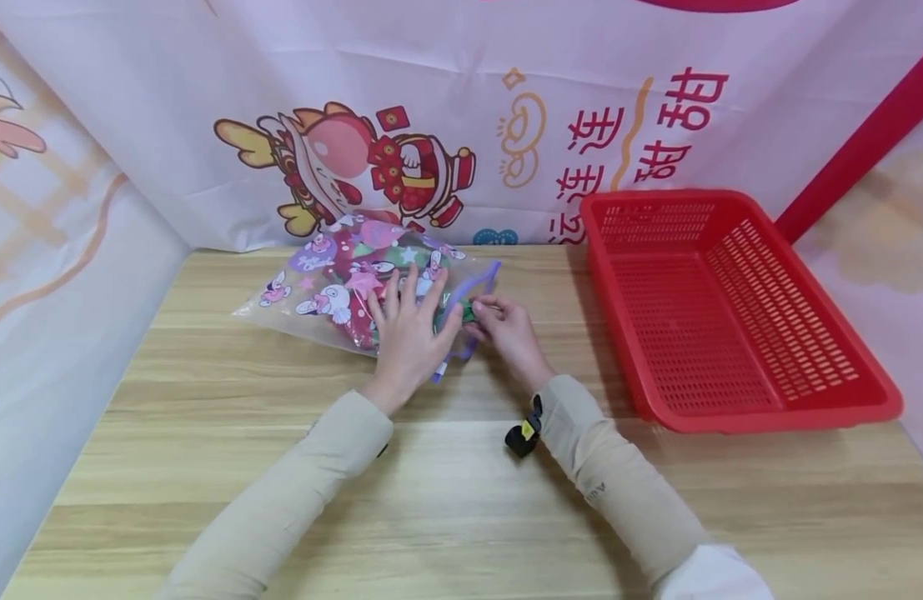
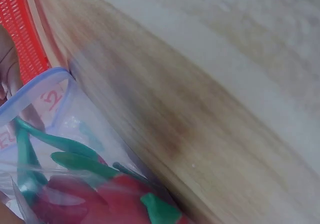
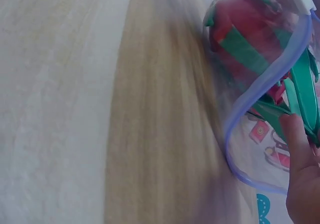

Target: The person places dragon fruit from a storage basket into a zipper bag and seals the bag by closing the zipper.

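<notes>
A clear zip bag with pink and purple cartoon prints lies at the back left of the table, its purple-edged mouth toward the right. Inside sits a red item with green leaf-like strips, its exact kind unclear through the plastic. My left hand rests on the bag with fingers spread. At the mouth, my right hand pinches a green strip of that item between thumb and fingers. A white slider sits on the purple zip edge. In the left wrist view, the zip edge stands parted.
A red plastic basket with slotted walls stands on the right of the wooden table. Behind the table hangs a white printed cloth. A black strap hangs at my right wrist.
</notes>
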`<state>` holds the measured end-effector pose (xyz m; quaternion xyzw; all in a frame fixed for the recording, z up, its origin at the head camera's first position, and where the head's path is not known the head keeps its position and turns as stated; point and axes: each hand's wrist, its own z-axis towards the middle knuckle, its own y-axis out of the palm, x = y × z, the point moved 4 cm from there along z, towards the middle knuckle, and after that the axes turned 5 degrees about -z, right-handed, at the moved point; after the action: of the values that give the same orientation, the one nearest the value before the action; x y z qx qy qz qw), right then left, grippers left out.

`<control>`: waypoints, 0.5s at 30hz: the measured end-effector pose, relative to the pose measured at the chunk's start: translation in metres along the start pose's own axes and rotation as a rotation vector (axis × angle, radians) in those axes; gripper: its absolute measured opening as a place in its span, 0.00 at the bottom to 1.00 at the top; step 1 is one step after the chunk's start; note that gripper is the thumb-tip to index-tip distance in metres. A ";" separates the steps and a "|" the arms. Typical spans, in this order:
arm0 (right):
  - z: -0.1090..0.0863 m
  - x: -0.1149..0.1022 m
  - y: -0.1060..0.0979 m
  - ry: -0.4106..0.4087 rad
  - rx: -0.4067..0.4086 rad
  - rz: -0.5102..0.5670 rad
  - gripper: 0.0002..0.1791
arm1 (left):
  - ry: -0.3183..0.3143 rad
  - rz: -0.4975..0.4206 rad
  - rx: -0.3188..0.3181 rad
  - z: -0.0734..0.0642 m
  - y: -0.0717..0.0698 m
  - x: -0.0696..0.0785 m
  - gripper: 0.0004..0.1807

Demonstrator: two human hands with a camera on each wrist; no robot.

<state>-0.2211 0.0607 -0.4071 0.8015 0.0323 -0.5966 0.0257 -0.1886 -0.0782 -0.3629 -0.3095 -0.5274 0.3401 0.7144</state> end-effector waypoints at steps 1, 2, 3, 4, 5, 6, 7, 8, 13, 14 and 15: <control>0.000 0.001 0.002 0.001 -0.003 0.003 0.17 | 0.001 0.003 0.000 0.000 0.000 0.000 0.34; 0.001 0.001 0.003 0.001 -0.005 0.004 0.17 | 0.002 0.007 -0.001 0.000 -0.001 0.000 0.34; 0.001 0.002 0.004 0.004 -0.008 0.009 0.17 | 0.002 0.009 -0.002 0.000 -0.001 -0.001 0.34; 0.001 0.002 0.005 0.004 -0.011 0.010 0.17 | 0.001 0.010 -0.006 0.000 -0.001 -0.001 0.35; 0.001 0.002 0.005 0.006 -0.013 0.008 0.17 | 0.000 0.009 -0.011 0.000 -0.001 -0.001 0.35; 0.001 0.003 0.006 0.006 -0.019 0.004 0.17 | -0.001 0.007 -0.017 0.000 -0.002 -0.001 0.35; 0.002 0.003 0.005 0.007 -0.023 -0.007 0.17 | -0.003 0.007 -0.025 0.000 -0.002 -0.002 0.36; 0.002 0.004 0.005 0.009 -0.030 -0.017 0.17 | -0.005 0.009 -0.034 0.000 -0.002 -0.002 0.37; 0.004 0.004 0.003 -0.006 -0.066 -0.089 0.18 | -0.015 0.031 -0.074 0.000 -0.002 -0.005 0.39; 0.004 0.004 0.002 -0.013 -0.073 -0.100 0.18 | -0.017 0.035 -0.079 0.000 -0.002 -0.005 0.39; 0.003 0.004 0.002 -0.015 -0.077 -0.106 0.18 | -0.020 0.037 -0.083 0.000 -0.002 -0.005 0.39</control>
<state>-0.2231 0.0590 -0.4119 0.7927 0.0973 -0.6012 0.0253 -0.1894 -0.0830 -0.3641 -0.3453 -0.5422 0.3342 0.6892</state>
